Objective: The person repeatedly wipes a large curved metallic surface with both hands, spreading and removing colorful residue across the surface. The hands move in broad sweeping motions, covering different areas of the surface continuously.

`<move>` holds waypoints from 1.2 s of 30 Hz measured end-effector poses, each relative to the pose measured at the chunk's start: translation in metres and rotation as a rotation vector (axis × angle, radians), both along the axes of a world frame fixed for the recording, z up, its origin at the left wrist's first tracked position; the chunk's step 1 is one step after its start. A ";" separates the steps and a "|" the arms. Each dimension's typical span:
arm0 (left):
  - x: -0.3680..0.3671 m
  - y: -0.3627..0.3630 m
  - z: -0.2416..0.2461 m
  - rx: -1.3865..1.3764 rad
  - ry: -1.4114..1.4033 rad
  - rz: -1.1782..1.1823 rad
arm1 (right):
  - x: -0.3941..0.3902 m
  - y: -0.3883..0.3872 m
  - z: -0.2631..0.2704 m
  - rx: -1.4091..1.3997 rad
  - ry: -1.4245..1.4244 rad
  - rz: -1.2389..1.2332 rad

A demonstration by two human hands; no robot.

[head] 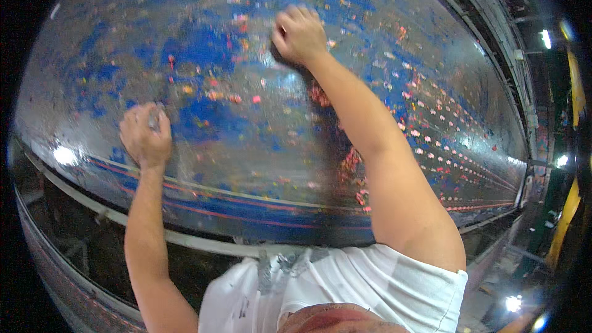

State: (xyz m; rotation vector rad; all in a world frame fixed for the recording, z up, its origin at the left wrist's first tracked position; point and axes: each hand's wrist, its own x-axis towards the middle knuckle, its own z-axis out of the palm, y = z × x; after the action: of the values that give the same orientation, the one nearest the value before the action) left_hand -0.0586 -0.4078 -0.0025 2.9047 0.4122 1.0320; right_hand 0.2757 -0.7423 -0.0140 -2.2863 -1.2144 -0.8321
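Note:
A wide, wet-looking sheet surface lies before me, blue and grey, with a pattern of small red, pink and yellow flecks. Over its left part is my left hand, its fingers curled around a small greyish, shiny object that I cannot name. Farther out, near the top middle, my right hand is blurred and bent in a loose fist over the surface. Whether it holds anything is hidden by the fingers.
A pale metal rail runs along the near edge, with a dark gap below it at the left. At the right, a long metal frame borders the surface, and yellow bars and lamps stand beyond it.

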 end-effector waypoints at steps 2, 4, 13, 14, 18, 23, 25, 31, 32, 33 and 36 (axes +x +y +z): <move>0.001 -0.002 0.003 -0.040 0.010 0.000 | -0.001 -0.053 0.007 0.031 0.054 0.031; 0.001 -0.005 0.003 -0.030 0.031 0.023 | 0.028 -0.089 0.014 -0.062 0.033 -0.121; -0.003 0.003 -0.005 -0.073 0.057 0.013 | 0.067 0.108 0.017 0.164 0.168 -0.156; -0.003 0.004 -0.007 -0.075 0.063 0.006 | 0.057 0.116 0.014 0.157 0.154 -0.011; -0.002 0.009 -0.007 -0.074 0.066 -0.026 | 0.035 0.044 0.010 0.193 0.189 0.139; 0.001 0.006 -0.004 -0.040 0.042 -0.045 | 0.016 -0.202 0.008 0.175 0.108 -0.356; 0.002 0.004 -0.001 -0.052 0.022 -0.039 | 0.001 -0.281 0.000 0.215 0.216 -0.573; 0.008 0.003 -0.001 0.051 -0.032 -0.009 | -0.057 -0.376 -0.021 0.102 0.138 -1.182; 0.006 0.003 -0.001 0.022 0.023 0.038 | -0.063 -0.376 -0.016 0.154 0.252 -1.257; 0.007 0.001 -0.001 -0.027 0.052 0.086 | -0.065 -0.372 -0.011 0.195 0.341 -1.333; 0.006 -0.003 0.002 0.003 0.093 0.122 | -0.058 -0.316 0.007 0.273 0.508 -1.526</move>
State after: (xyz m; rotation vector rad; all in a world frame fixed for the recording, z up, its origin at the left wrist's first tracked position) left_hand -0.0529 -0.4107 -0.0002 2.9709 0.5999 0.9137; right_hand 0.2179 -1.0582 -0.0068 -2.6110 0.9959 -0.6205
